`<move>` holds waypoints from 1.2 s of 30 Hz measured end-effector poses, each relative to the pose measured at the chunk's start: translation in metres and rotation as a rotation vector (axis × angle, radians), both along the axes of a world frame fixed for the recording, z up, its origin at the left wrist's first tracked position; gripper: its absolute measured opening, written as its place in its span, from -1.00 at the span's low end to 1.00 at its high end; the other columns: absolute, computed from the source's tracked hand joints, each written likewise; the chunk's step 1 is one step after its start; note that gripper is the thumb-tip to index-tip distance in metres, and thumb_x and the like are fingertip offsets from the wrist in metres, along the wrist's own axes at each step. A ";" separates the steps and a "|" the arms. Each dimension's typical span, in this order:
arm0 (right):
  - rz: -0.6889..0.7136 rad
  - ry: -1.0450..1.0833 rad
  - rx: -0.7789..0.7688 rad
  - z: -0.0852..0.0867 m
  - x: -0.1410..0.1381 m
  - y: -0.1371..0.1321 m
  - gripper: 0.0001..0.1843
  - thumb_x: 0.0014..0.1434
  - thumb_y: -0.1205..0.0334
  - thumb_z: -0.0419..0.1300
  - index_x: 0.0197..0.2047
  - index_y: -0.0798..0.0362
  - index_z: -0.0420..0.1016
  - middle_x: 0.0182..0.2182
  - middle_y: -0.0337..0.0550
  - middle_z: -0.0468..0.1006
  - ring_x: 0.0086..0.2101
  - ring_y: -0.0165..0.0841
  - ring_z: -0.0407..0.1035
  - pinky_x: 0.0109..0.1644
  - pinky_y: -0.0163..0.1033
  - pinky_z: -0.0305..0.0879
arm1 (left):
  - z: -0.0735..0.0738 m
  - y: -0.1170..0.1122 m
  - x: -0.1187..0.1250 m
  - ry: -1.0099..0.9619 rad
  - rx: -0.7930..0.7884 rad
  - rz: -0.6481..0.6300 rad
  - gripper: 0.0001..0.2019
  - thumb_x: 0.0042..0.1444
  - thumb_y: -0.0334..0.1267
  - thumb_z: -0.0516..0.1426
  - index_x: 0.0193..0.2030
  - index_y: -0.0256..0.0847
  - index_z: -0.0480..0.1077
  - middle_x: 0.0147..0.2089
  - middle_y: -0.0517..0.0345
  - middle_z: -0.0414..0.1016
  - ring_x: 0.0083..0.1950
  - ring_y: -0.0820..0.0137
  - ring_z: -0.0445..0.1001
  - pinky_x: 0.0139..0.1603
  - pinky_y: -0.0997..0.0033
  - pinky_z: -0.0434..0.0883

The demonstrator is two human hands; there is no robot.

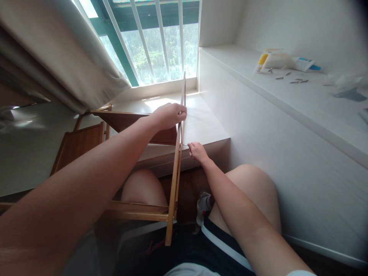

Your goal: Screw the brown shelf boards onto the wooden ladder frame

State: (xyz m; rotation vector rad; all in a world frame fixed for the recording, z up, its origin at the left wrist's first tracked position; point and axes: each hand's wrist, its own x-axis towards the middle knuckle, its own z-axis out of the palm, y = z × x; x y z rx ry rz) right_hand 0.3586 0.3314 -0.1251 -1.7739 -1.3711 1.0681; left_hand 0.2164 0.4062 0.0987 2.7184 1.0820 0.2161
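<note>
A partly joined wooden rack stands across my lap, its long side frame (173, 184) pointing away from me towards the window. My left hand (171, 115) is closed around the upper part of this frame. Lower down, my right hand (197, 151) pinches a thin metal rod (184, 145) whose far end meets the outer side of the frame. The rod's exact kind is too small to make out. A brown wooden panel (161, 135) runs left from the frame, below my left forearm. Nearer me, a wooden crossbar (138, 215) joins the frame above my thigh.
On the white ledge (276, 103) at right lie several small metal screws (299, 81), a clear plastic bag (277, 60) and a blue-and-white packet (304, 64). Another wooden piece (79, 147) leans at left near the curtain (66, 50). A barred window (155, 50) is ahead.
</note>
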 end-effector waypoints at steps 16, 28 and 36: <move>-0.030 -0.215 0.070 0.005 0.008 -0.004 -0.59 0.35 0.02 -0.02 -0.48 0.02 0.32 -0.49 -0.14 0.52 -0.42 -0.35 0.34 -0.37 -0.33 0.08 | -0.001 0.000 0.001 -0.003 -0.020 0.008 -0.75 0.12 -0.20 0.01 -0.31 -0.14 0.52 -0.36 0.08 0.50 -0.32 0.31 0.38 -0.30 0.32 0.22; 0.014 -0.186 0.079 0.004 0.011 -0.004 -0.62 0.35 0.06 -0.01 -0.47 0.02 0.32 -0.58 -0.22 0.47 -0.48 -0.37 0.32 -0.36 -0.34 0.10 | -0.001 -0.001 0.002 -0.002 -0.010 0.014 -0.76 0.11 -0.20 0.01 -0.32 -0.16 0.51 -0.38 0.08 0.49 -0.34 0.32 0.37 -0.32 0.34 0.20; 0.017 -0.122 0.128 0.003 0.011 -0.008 -0.60 0.34 0.05 0.01 -0.51 0.02 0.27 -0.62 -0.26 0.46 -0.53 -0.41 0.32 -0.39 -0.35 0.12 | -0.001 -0.003 0.003 -0.004 -0.009 0.005 -0.77 0.12 -0.21 0.02 -0.34 -0.15 0.50 -0.38 0.09 0.49 -0.34 0.32 0.38 -0.34 0.33 0.19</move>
